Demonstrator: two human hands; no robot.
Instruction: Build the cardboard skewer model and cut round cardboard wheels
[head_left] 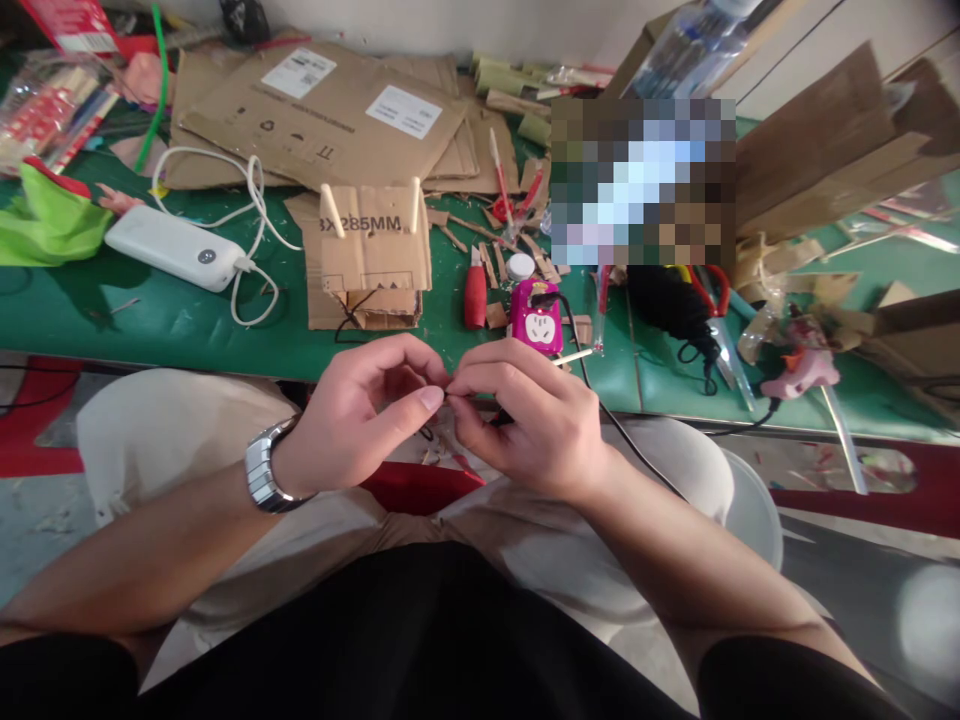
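While the cardboard box (375,262) reads "X285MM" | left fingers (420,402), right fingers (480,378) pinched shut | anything held: cannot tell

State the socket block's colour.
Magenta socket block, white outlet face; best seen in the head view.

open tabletop (161,335) fronts the power bank (169,245), with the cardboard box (375,255) blocking its right.

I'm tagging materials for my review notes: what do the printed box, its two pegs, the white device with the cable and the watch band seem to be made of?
Box: corrugated cardboard by its look, matte brown with rough-cut edges.
Pegs: pale and smooth, wood or plastic, can't tell.
Device: likely plastic, smooth white, rounded.
Watch band: probably metal, silvery shine, linked.
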